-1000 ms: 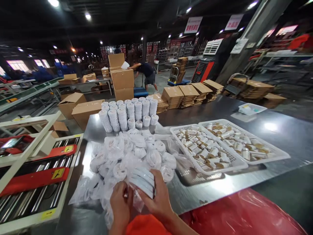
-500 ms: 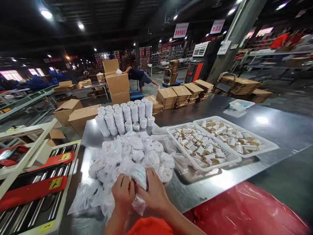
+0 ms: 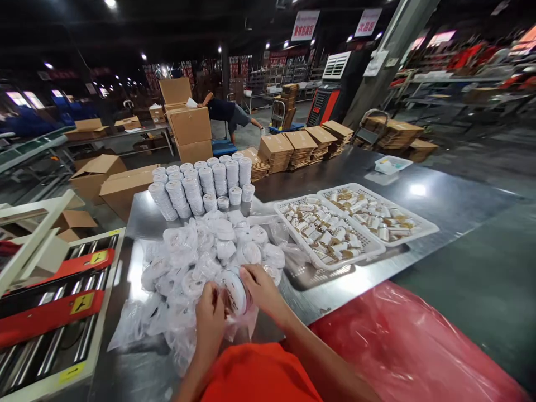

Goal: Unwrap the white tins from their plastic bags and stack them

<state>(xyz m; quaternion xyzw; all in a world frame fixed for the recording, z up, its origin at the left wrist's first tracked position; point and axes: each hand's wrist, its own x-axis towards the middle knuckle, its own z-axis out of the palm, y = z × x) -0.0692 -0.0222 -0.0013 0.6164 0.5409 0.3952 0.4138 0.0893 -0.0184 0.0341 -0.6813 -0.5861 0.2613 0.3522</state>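
Note:
My left hand (image 3: 210,318) and my right hand (image 3: 262,288) together hold a stack of round white tins (image 3: 234,290) in a clear plastic wrapper, low in the middle of the view. The left hand grips the near side, and the right hand's fingers lie over the top end. Just beyond lies a heap of bagged white tins (image 3: 201,251) on the steel table (image 3: 439,206). Behind the heap stand several upright stacks of unwrapped white tins (image 3: 201,187).
Two white baskets (image 3: 288,223) of small bottles sit to the right of the heap. A red plastic sheet (image 3: 410,346) covers the near right. A roller conveyor (image 3: 54,312) runs on the left. Flat cardboard stacks (image 3: 293,148) and boxes lie beyond; a person (image 3: 226,114) bends over far back.
The wrapped stack of tins has turned in my hands so that a round face shows. My hands have closed nearer together, and the camera has tilted up slightly.

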